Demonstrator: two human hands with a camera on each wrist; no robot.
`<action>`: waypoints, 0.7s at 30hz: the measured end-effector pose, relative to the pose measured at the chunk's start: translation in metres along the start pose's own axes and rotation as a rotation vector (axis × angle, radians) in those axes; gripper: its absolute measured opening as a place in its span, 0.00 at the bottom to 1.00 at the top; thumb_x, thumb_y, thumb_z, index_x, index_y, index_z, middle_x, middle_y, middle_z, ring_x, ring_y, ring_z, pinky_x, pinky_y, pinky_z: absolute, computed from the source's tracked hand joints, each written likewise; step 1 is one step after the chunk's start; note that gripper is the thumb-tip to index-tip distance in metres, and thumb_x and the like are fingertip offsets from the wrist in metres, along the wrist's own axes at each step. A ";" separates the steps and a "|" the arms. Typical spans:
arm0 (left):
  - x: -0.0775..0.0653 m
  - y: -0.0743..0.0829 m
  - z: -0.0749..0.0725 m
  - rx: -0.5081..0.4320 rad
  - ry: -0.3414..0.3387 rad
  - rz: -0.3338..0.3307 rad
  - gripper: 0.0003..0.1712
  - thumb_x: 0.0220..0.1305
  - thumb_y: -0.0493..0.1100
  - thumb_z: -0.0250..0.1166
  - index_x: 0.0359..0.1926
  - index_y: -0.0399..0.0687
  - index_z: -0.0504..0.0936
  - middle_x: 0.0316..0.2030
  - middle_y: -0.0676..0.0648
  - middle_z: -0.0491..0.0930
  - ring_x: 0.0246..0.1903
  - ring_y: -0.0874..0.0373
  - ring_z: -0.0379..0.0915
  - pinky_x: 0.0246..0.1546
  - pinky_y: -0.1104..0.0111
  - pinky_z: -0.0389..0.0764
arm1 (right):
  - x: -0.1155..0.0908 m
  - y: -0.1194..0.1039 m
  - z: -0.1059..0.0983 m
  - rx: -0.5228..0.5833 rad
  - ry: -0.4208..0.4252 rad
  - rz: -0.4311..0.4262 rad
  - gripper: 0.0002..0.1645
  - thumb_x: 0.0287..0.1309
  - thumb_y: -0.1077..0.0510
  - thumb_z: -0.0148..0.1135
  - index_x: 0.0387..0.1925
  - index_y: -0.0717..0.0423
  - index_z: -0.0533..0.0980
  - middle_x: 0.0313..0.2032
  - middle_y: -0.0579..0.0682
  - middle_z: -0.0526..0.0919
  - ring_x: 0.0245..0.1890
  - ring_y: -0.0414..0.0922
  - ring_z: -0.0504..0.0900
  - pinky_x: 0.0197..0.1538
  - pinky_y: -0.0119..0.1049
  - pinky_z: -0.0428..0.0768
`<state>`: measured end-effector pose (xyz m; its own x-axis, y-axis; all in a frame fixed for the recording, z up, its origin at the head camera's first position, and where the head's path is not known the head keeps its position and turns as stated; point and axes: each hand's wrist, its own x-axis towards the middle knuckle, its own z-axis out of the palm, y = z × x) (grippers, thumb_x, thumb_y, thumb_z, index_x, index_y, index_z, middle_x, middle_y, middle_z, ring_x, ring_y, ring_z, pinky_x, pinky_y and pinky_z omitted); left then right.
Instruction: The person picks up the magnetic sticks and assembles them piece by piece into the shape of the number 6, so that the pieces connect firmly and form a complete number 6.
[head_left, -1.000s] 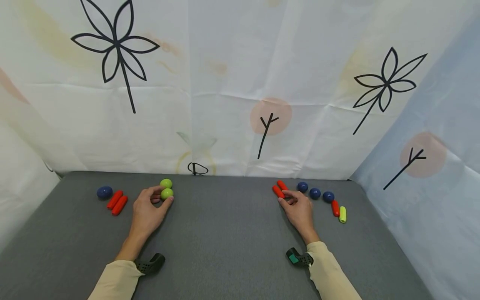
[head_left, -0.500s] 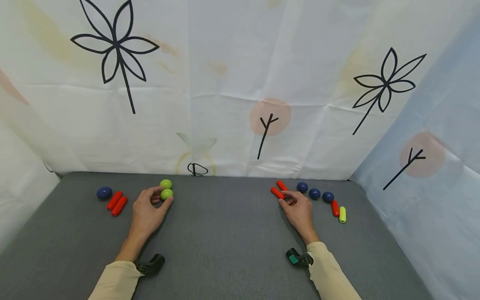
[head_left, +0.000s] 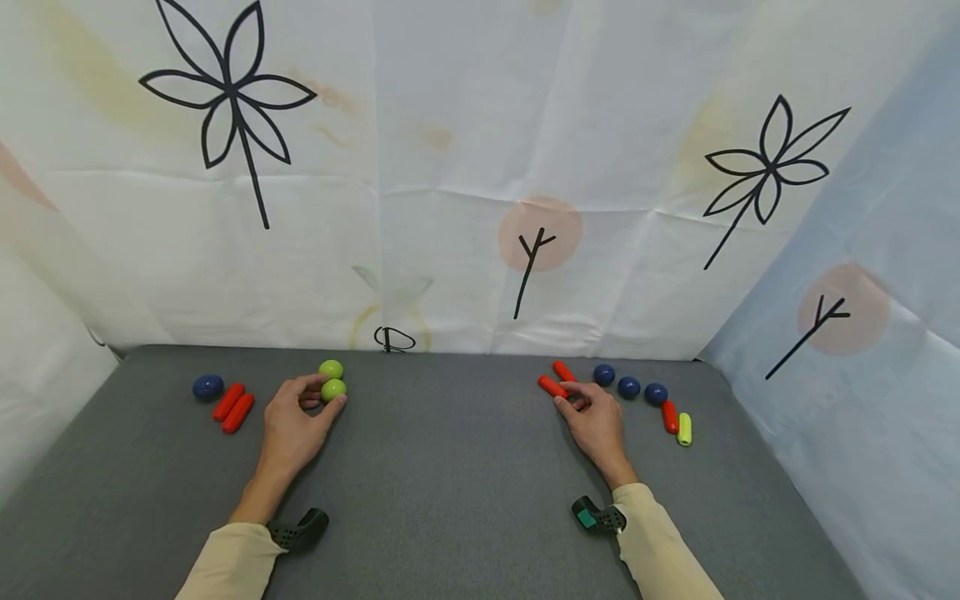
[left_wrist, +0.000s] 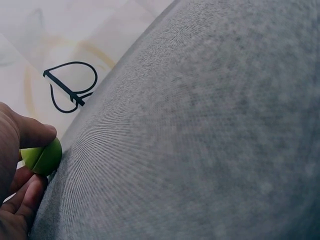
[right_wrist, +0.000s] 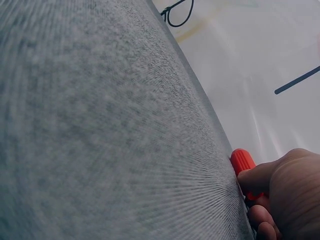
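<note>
My left hand [head_left: 296, 421] holds the nearer of two green balls [head_left: 333, 390] between thumb and fingers. Just behind it lies the second green ball [head_left: 331, 369]. In the left wrist view a groove line runs across the gripped ball [left_wrist: 44, 157]. On the other side, my right hand [head_left: 597, 423] pinches the right end of a red cylinder [head_left: 551, 385], which points out to the left. Ribs show along this red cylinder [right_wrist: 243, 161] in the right wrist view. Another red cylinder [head_left: 562, 370] lies close behind, partly covered by the fingers.
At far left, a blue ball [head_left: 207, 387] lies beside two red cylinders [head_left: 237, 413]. Right of my right hand, several blue balls [head_left: 629, 387] form a slanting row, followed by a red cylinder [head_left: 670, 417] and a yellow-green cylinder [head_left: 685, 430]. A printed cloth [head_left: 450, 275] rises behind the grey table [head_left: 450, 483].
The pinched red cylinder has swung a little, its free end moving left and slightly down towards lying crosswise. My left hand and the green balls keep their places.
</note>
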<state>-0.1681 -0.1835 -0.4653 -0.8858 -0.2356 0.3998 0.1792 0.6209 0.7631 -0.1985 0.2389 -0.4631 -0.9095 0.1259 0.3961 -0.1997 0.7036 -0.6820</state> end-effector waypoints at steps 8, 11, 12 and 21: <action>0.001 0.004 0.000 -0.043 0.033 0.031 0.21 0.58 0.35 0.76 0.52 0.32 0.82 0.42 0.37 0.79 0.40 0.45 0.79 0.40 0.87 0.69 | 0.001 0.001 0.001 0.001 0.000 0.002 0.14 0.53 0.64 0.77 0.43 0.60 0.87 0.26 0.51 0.81 0.27 0.45 0.78 0.33 0.36 0.72; 0.001 0.009 0.001 -0.059 0.041 0.036 0.21 0.57 0.35 0.76 0.51 0.32 0.83 0.42 0.37 0.79 0.39 0.45 0.80 0.40 0.87 0.69 | 0.001 0.001 0.001 0.014 -0.003 0.003 0.14 0.54 0.64 0.77 0.43 0.60 0.87 0.27 0.52 0.82 0.27 0.45 0.78 0.33 0.36 0.73; 0.001 0.010 0.002 -0.063 0.042 0.038 0.21 0.57 0.35 0.77 0.51 0.33 0.83 0.42 0.37 0.79 0.39 0.45 0.80 0.40 0.87 0.69 | 0.001 0.001 0.001 0.018 -0.004 0.003 0.14 0.54 0.64 0.76 0.43 0.60 0.87 0.27 0.52 0.82 0.27 0.45 0.78 0.33 0.36 0.73; -0.001 0.025 0.010 -0.100 0.009 0.071 0.21 0.56 0.34 0.77 0.51 0.34 0.83 0.42 0.39 0.80 0.39 0.46 0.80 0.40 0.85 0.70 | -0.001 0.002 0.001 0.039 -0.005 0.001 0.13 0.54 0.64 0.76 0.43 0.59 0.87 0.26 0.52 0.81 0.27 0.46 0.78 0.34 0.37 0.73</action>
<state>-0.1666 -0.1600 -0.4517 -0.8655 -0.2003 0.4591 0.2839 0.5589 0.7791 -0.1985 0.2395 -0.4649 -0.9114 0.1232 0.3928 -0.2129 0.6755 -0.7059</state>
